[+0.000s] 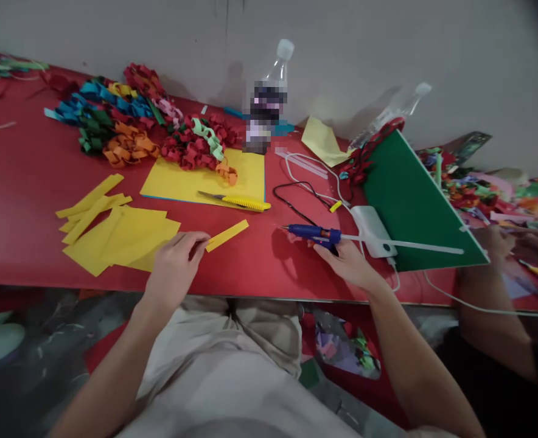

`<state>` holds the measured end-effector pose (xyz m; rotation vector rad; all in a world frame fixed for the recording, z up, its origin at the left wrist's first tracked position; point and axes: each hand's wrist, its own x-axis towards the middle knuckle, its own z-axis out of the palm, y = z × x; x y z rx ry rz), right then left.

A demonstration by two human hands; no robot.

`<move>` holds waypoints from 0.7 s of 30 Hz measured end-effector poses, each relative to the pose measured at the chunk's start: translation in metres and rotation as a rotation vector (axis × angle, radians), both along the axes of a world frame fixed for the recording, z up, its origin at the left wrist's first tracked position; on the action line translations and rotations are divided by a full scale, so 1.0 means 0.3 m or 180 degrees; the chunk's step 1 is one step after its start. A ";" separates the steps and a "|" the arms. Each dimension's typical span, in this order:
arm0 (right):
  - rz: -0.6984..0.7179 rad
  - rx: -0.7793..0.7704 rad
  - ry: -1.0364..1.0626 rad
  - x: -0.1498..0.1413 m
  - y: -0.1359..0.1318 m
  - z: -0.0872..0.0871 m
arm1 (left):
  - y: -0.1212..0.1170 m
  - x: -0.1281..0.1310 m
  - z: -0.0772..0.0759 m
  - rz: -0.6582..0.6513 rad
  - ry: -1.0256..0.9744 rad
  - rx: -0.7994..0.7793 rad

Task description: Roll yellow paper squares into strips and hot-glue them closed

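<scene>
Between the fingertips of my left hand (175,261) is one end of a yellow paper strip (227,236), which points up and to the right. My right hand (346,261) is wrapped round a blue glue gun (312,232). Its nozzle points left toward the strip but stays apart from it, and a long white glue stick (406,244) sticks out of its back. Left of my left hand lie yellow paper squares (136,234) and several loose yellow strips (93,207). A yellow utility knife (237,201) rests on the edge of a yellow sheet (173,176).
Colourful paper chains (127,121) are heaped at the back left. A bottle (269,103) stands by the wall. A white power strip (373,231) touches a tilted green board (415,201). Cables cross the table's right part. Another person's hands (497,243) are at far right.
</scene>
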<state>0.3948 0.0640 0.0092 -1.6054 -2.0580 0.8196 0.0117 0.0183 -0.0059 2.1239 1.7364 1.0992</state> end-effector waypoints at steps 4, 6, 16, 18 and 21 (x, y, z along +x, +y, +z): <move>-0.0108 0.0360 -0.0199 0.020 -0.002 -0.026 | 0.024 -0.013 0.011 -0.0308 0.0374 0.0080; -0.0116 0.0618 -0.0184 0.017 -0.003 -0.027 | 0.033 -0.016 0.017 -0.0430 0.0600 0.0056; -0.0029 0.0572 -0.0365 0.006 -0.008 -0.007 | 0.050 -0.016 0.025 -0.0659 0.0980 0.0014; -0.0083 0.0595 -0.0396 0.015 -0.011 -0.015 | 0.049 -0.015 0.025 -0.0653 0.1069 0.0013; -0.0177 0.0744 -0.0376 0.045 -0.034 -0.016 | 0.043 -0.011 0.028 -0.0639 0.1132 0.0023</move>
